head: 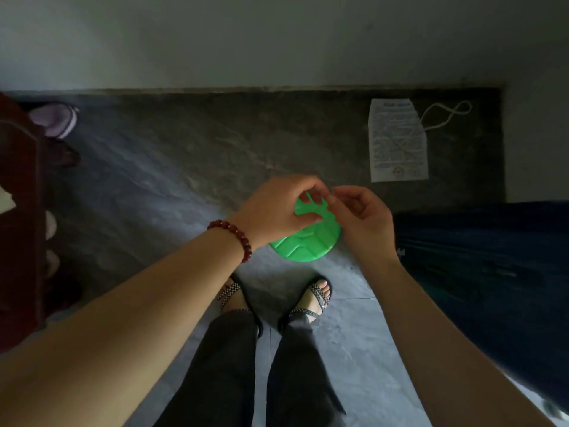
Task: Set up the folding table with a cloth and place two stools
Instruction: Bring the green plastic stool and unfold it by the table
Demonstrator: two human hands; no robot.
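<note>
Green plastic folding stool [308, 246], collapsed flat, ahead of the sandalled feet [317, 295] over grey stone floor [160, 167] | left hand [274, 208], fingers curled round its green handle | right hand [365, 221] pinches that handle's other side | printed sheet [397, 140] beyond; dark blue fabric [480, 272] at right.

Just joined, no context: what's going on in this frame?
A person stands looking down, both hands on a flat green disc, probably a collapsed folding stool. The left hand, wearing a red bead bracelet, grips the strap at its top edge; the right hand pinches the same strap. The disc is in front of the sandalled feet, not yet opened. A dark blue mass at the right is unidentifiable; no table or cloth is clearly visible.
</note>
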